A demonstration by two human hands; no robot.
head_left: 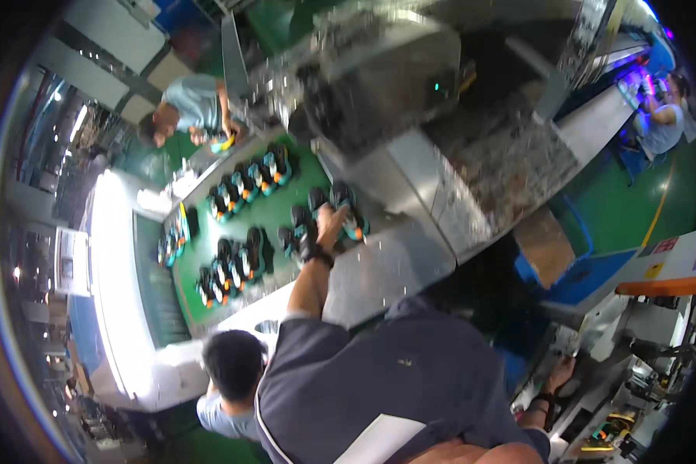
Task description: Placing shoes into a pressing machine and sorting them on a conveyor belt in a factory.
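Note:
My left hand (330,224), with a dark band at its wrist, reaches out over a group of dark shoes with teal and orange soles. Its fingers are apart and lie against the rightmost shoe (352,213); blur hides the exact contact. Another shoe (286,242) of this group stands to the left of the hand. At the lower right, my right hand (561,373) is beside metal machine parts (588,387). Its fingers are apart and I see nothing held in them.
More shoes stand in rows on the green belt (216,228), alongside a bright white housing (120,286). A large machine (387,77) rises beyond a metal table (390,271). One person (236,367) is close on my left; others work farther off. A cardboard box (545,243) sits at right.

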